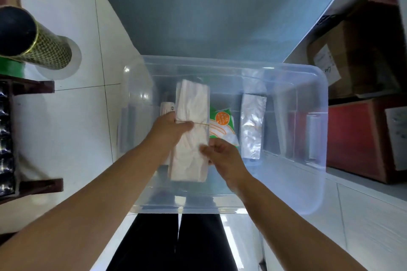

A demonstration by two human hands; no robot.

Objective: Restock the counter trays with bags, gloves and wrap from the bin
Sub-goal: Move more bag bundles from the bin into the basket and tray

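A clear plastic bin (317,77) stands on the white floor below me. Over its left half I hold a long white bundle of plastic bags (191,103) tied with a rubber band. My left hand (169,130) grips the bundle's left edge at the band. My right hand (222,156) pinches its right edge lower down. Inside the bin lie a green and orange packet of gloves (222,123), a clear bundle of bags (252,125) and a white roll (166,106), mostly hidden behind my left hand.
A patterned tube (44,48) and a dark wooden stand (33,88) are at the left. Cardboard and red boxes (356,138) are stacked at the right, close to the bin. My dark trousers (176,242) show at the bin's near edge.
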